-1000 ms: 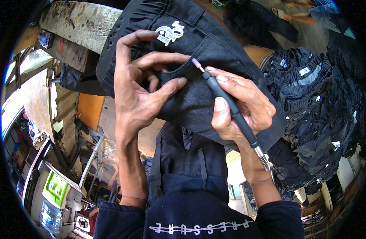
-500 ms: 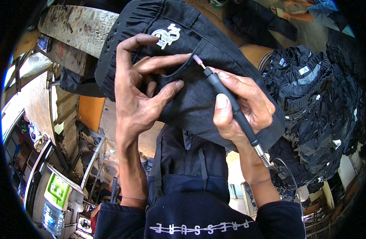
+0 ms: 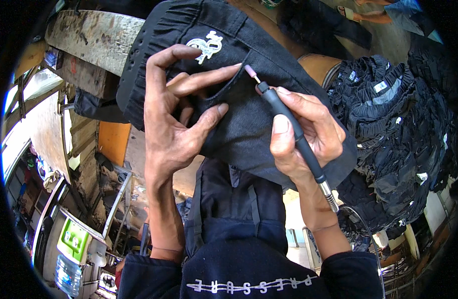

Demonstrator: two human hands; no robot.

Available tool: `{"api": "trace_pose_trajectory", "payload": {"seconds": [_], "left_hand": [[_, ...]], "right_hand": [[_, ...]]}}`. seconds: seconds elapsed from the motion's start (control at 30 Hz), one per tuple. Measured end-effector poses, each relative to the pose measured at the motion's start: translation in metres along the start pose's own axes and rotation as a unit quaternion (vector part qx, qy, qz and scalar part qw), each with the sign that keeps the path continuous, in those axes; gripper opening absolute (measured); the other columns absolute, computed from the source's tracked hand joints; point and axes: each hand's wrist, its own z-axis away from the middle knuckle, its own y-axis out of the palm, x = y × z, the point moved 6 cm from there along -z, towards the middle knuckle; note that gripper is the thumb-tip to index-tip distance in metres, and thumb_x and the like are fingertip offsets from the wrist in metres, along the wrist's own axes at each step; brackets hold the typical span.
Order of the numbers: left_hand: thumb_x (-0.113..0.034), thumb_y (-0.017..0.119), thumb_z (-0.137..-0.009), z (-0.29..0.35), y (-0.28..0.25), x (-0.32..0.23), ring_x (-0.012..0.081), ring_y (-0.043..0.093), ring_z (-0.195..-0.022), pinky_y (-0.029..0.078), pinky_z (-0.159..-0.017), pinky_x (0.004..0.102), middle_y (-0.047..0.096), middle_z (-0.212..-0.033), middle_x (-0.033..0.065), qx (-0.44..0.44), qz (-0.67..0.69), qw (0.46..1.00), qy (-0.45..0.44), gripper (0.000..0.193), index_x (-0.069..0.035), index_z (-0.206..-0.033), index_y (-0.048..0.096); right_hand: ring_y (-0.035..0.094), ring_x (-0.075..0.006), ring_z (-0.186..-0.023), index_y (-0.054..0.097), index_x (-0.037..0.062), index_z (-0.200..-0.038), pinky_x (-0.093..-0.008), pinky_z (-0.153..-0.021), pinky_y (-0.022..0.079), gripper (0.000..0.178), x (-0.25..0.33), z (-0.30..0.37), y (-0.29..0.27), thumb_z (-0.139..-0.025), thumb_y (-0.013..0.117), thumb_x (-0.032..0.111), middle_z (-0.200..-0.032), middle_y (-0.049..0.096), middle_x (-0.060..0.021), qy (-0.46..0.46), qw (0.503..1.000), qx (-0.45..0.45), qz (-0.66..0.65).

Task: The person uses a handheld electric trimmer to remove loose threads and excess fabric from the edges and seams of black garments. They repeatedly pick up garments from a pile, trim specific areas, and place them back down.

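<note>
A pair of black shorts (image 3: 249,124) with a gathered elastic waist is draped over a dark rounded support. My left hand (image 3: 176,109) presses on the cloth with fingers spread. One finger stretches along the curved pocket edge, its tip near the upper end. The thumb lies apart on the cloth below, and other fingers curl at the pocket opening. A white embroidered motif (image 3: 205,48) shows just above that hand. My right hand (image 3: 308,129) grips a black pen-shaped rotary grinder (image 3: 294,119) like a pen. Its pinkish stone tip (image 3: 250,71) is beside the pocket edge, close to my left fingertip.
A large heap of black garments (image 3: 393,139) lies to the right. At the upper left is a worn wooden board (image 3: 97,40). A green tray (image 3: 73,239) and a clear plastic bottle (image 3: 68,274) stand at lower left. Another person's leg (image 3: 373,17) shows at upper right.
The grinder's tip and my right hand have shifted slightly up and to the right along the pocket edge. My left hand's stretched finger has moved up a little with the cloth.
</note>
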Motion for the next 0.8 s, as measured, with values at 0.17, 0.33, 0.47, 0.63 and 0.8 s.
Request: {"api": "trace_pose_trajectory", "payload": {"seconds": [0.17,0.33,0.47,0.63,0.8], "left_hand": [[0.007,0.085,-0.084,0.0002,0.0012,0.0016,0.0215,0.07,-0.123,0.046,-0.115,0.0341,0.077,-0.137,0.0201,0.025,0.023,0.999,0.003,0.085,-0.002,-0.151,0.034],[0.005,0.085,-0.086,0.0013,0.002,0.0013,0.0213,0.07,-0.123,0.048,-0.114,0.0332,0.075,-0.139,0.0194,0.032,0.015,0.999,-0.011,0.085,-0.002,-0.153,0.033],[0.012,0.077,-0.082,-0.001,0.0027,-0.0026,0.0117,0.062,-0.095,0.048,-0.086,0.0244,0.079,-0.134,0.0087,0.007,0.014,1.0,0.012,0.076,-0.003,-0.148,0.041],[0.013,0.074,-0.082,-0.0027,0.0036,-0.0056,0.0089,0.055,-0.081,0.044,-0.071,0.0213,0.081,-0.129,0.0044,0.009,-0.001,1.0,0.016,0.073,-0.003,-0.146,0.043],[0.014,0.074,-0.082,-0.0011,0.0026,-0.0035,0.0064,0.051,-0.074,0.04,-0.063,0.0196,0.082,-0.127,0.0032,0.017,-0.022,1.0,-0.002,0.073,-0.004,-0.146,0.044]], "right_hand": [[0.08,-0.0322,-0.105,0.067,-0.0118,-0.125,-0.0361,-0.092,0.066,0.032,-0.0009,0.0008,0.0,-0.098,0.07,0.005,-0.115,0.076,-0.0279,0.017,1.0,-0.007,-0.001],[0.081,-0.0339,-0.104,0.066,-0.0119,-0.125,-0.0365,-0.092,0.066,0.032,-0.0025,0.0001,0.0002,-0.1,0.069,0.008,-0.115,0.075,-0.0289,0.019,1.0,-0.005,-0.008],[0.081,-0.0347,-0.106,0.065,-0.0115,-0.127,-0.0369,-0.093,0.066,0.034,-0.0059,0.0006,0.0011,-0.102,0.068,0.011,-0.114,0.075,-0.029,0.029,0.999,-0.008,-0.026],[0.081,-0.035,-0.106,0.063,-0.0111,-0.129,-0.0376,-0.094,0.065,0.035,-0.0078,0.0021,0.0008,-0.104,0.067,0.012,-0.114,0.076,-0.0288,0.05,0.998,-0.005,-0.027],[0.081,-0.0351,-0.107,0.062,-0.011,-0.13,-0.0385,-0.096,0.065,0.034,-0.0085,0.0016,0.0,-0.105,0.065,0.011,-0.114,0.076,-0.0288,0.064,0.997,0.003,-0.03]]}}
